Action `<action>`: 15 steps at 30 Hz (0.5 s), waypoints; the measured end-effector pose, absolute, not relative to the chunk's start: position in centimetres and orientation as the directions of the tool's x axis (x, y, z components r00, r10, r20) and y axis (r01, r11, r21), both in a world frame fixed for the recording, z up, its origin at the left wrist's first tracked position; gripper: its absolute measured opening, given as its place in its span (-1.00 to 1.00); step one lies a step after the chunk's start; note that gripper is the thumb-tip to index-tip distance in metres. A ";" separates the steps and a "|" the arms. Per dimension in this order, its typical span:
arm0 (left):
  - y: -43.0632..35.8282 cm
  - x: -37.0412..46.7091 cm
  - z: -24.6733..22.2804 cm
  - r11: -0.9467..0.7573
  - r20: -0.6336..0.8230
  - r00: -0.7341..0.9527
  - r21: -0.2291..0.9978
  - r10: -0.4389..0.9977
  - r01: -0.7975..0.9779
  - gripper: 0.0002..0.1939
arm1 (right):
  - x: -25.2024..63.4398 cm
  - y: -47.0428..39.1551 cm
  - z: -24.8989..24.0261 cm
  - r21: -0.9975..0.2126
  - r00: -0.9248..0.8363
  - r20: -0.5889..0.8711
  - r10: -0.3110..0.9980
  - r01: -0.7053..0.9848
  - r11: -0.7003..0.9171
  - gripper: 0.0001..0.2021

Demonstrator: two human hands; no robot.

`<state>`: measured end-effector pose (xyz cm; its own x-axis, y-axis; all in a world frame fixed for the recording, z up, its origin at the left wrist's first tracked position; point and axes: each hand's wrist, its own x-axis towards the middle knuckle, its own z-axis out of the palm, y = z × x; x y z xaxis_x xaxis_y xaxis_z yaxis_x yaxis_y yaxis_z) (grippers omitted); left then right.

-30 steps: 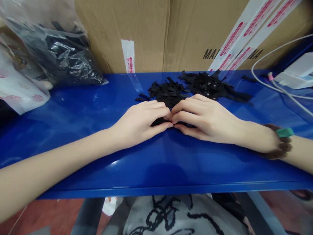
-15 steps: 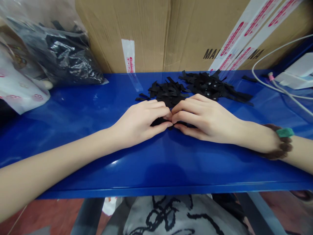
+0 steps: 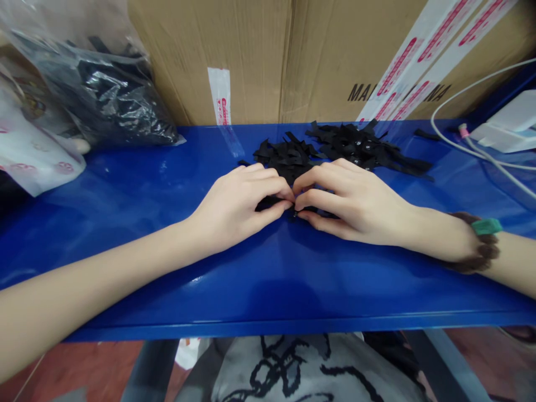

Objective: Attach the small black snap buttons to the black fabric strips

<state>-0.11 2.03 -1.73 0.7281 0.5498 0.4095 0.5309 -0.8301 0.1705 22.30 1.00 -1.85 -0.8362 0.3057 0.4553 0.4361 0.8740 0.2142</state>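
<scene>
My left hand (image 3: 243, 204) and my right hand (image 3: 355, 201) meet fingertip to fingertip over the blue tabletop (image 3: 251, 279). Pinched between their thumbs and fingers is a small black size label (image 3: 295, 214), with a tiny white mark showing; the rest of it is mostly covered by fingers. Just behind the hands lies a loose pile of short black fabric strips (image 3: 288, 153). To its right, another black pile (image 3: 355, 145) holds labels with white "S" marks, some strips trailing rightward.
A large cardboard box (image 3: 251, 44) with printed tape stands along the back. At the left are a clear plastic bag (image 3: 121, 95) of black pieces and a white patterned bag (image 3: 37, 145). A white cable (image 3: 498, 162) and white plug block (image 3: 508, 123) lie at the right.
My left thumb and fingers have drawn back slightly to the left, exposing the white mark at the fingertips. My right hand stays almost in place.
</scene>
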 end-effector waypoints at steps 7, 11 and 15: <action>1.9 -0.3 -1.5 -0.710 0.528 0.529 0.225 0.664 0.667 -0.90 | 22.5 0.7 -1.7 0.212 -0.834 0.468 0.293 0.428 0.878 -0.77; 2.0 -0.3 -1.5 -0.688 0.521 0.501 0.260 0.691 0.678 -0.91 | 22.4 0.7 -1.6 0.212 -0.835 0.460 0.301 0.432 0.877 -0.78; 2.1 -0.3 -1.6 -0.663 0.515 0.481 0.256 0.709 0.703 -0.88 | 22.4 0.8 -1.6 0.224 -0.834 0.462 0.302 0.438 0.871 -0.78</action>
